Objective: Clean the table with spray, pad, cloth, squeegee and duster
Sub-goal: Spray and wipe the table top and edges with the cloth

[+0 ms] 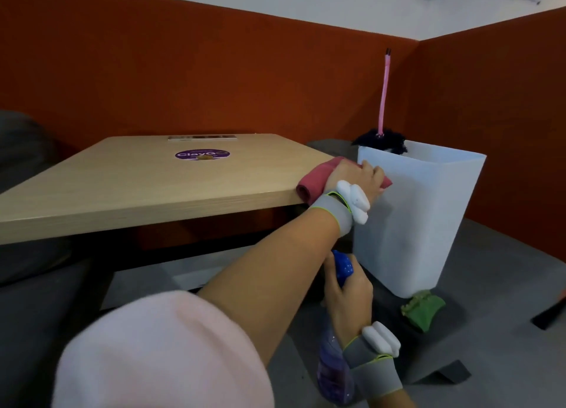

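Pink sleeve (159, 352) fills the lower left corner, and from it the bare left forearm runs up to the near right corner of the table (137, 187). At that corner the left hand (352, 177) lies on top of the cloth (311, 187), a dull red one bunched on the table edge. Its fingers (372, 171) are bent down over the cloth and clutch it. One rolled end sticks out left of the wrist over the table's lip. Another end shows just past the fingertips, in front of the wall of the white bin (428, 223); whether it touches the bin I cannot tell.

Lower down, the right hand (349, 297) is wrapped round the neck of the spray bottle (332, 374). The blue spray head pokes out above the curled fingers and the purple body hangs below the wrist. The bottle is held in the air below table level, near the bin.

Each wrist wears a grey band (337, 214) carrying a white device. The duster (382, 107) stands upright in the bin, pink handle up, black head at the rim. A green pad (424, 311) lies on the grey seat (490, 331), touching the bin's bottom corner. A round purple sticker (202, 154) sits on the tabletop near its far edge, well apart from the cloth. A dark bar (549, 315) at the right edge is too cut off to identify.
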The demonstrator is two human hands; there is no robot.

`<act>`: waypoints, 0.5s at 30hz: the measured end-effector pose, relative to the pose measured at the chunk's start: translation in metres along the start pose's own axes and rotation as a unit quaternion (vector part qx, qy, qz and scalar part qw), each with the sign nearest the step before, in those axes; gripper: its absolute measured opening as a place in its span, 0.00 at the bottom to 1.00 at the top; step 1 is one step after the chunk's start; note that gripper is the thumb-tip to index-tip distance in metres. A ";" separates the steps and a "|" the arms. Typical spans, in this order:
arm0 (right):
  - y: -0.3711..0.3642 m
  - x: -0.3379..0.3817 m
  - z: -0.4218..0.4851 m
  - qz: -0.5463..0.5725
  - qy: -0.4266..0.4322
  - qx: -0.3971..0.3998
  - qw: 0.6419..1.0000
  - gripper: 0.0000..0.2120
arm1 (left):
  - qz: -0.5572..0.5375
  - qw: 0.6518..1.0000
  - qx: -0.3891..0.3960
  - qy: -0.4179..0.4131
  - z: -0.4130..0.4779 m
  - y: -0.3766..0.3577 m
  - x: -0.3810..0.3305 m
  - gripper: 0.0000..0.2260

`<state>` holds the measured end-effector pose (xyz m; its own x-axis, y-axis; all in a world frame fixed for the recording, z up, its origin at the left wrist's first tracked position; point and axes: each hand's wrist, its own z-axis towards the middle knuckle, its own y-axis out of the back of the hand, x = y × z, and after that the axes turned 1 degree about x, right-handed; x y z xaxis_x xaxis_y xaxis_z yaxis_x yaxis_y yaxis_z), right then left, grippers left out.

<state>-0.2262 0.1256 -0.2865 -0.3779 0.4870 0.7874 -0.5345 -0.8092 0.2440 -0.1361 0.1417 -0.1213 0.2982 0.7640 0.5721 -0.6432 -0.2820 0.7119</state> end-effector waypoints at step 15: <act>-0.083 0.048 -0.046 0.079 0.025 0.054 0.995 0.21 | 0.006 0.991 -0.026 0.133 -0.226 -0.004 0.147 0.24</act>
<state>-0.2351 0.2309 -0.2956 -0.4882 0.3650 0.7927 -0.3823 -0.9060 0.1818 -0.2489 0.3859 -0.1321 0.0988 0.8889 0.4472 -0.6832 -0.2661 0.6800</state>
